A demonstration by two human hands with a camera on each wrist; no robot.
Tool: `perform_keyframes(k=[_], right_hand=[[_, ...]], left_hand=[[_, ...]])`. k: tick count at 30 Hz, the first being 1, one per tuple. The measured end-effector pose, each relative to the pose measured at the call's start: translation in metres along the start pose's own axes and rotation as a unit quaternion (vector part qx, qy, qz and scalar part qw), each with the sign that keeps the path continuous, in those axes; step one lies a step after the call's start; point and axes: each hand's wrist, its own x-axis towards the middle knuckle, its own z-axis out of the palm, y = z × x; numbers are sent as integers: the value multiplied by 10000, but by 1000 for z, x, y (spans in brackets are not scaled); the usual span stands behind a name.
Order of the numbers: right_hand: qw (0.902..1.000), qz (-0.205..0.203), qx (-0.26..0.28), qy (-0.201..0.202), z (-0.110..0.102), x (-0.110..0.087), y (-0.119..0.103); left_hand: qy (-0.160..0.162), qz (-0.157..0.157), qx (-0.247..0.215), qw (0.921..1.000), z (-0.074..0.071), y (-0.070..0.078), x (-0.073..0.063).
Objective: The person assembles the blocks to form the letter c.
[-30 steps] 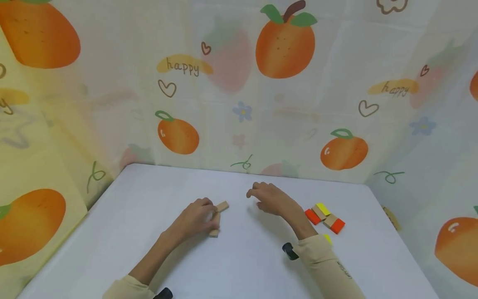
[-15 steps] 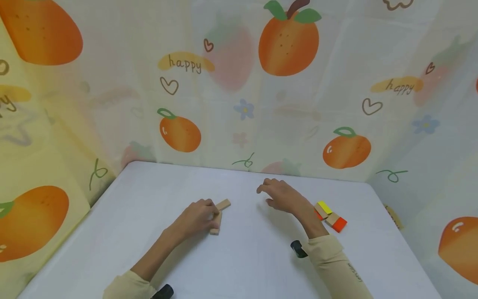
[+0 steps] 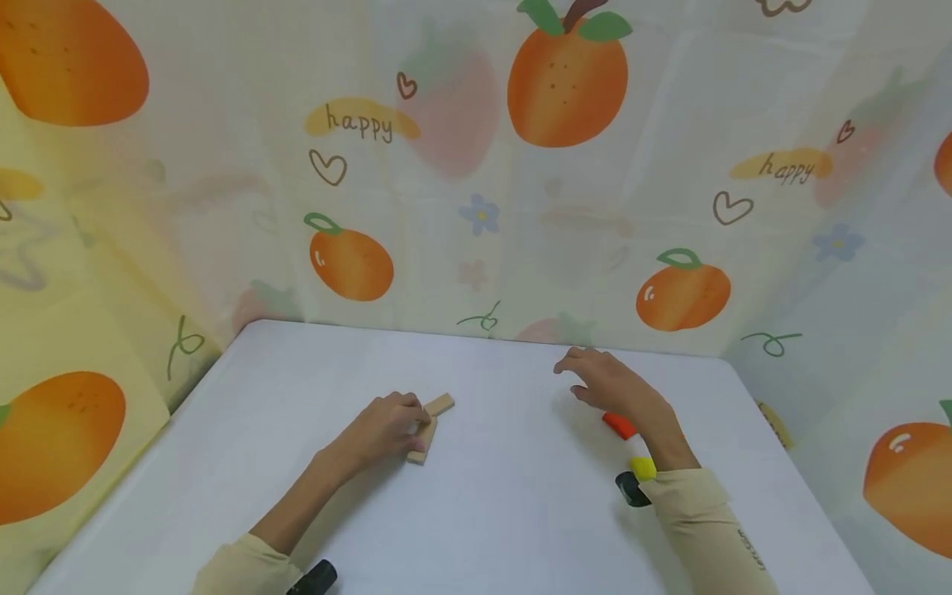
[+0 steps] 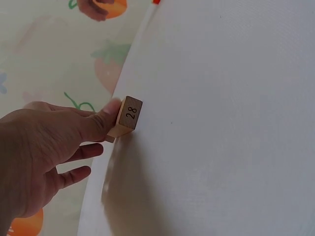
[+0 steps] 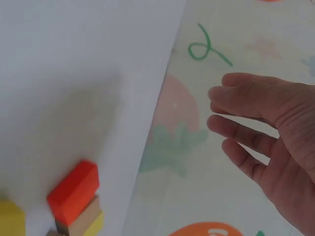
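Note:
My left hand (image 3: 383, 430) is on the left half of the white table, pinching a plain wooden block (image 4: 129, 112) between thumb and fingers. The block's end is stamped "28". A second plain wooden block (image 3: 440, 403) lies at an angle just beyond the fingertips. Over the back right of the table, my right hand (image 3: 608, 382) holds nothing, its fingers loosely bent. Below it lie a red block (image 3: 619, 426) and a yellow block (image 3: 643, 468). In the right wrist view, another plain wooden block (image 5: 85, 216) shows beside the red one. My right forearm hides part of this group in the head view.
The white table (image 3: 491, 512) meets a fruit-printed cloth (image 3: 439, 264) at its back edge, and the cloth also hangs along both sides. A black wrist camera (image 3: 632, 489) sits under the right sleeve, another black one (image 3: 314, 578) by the left sleeve.
My right hand has moved to the right, over the coloured blocks, so its forearm now covers some of them. My left hand stays at the wooden blocks.

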Motion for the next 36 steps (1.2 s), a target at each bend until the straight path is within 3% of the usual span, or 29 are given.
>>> perform_keyframes(k=[18, 26, 36], right_hand=[[9930, 700, 650, -699, 5, -41, 41], [9879, 1038, 727, -897, 14, -49, 51], [9900, 898, 544, -946, 27, -49, 52]], left_hand=[[-119, 186, 193, 9996, -5, -5, 2], [-59, 508, -108, 9986, -4, -15, 6], [-604, 1022, -271, 9926, -5, -25, 10]])
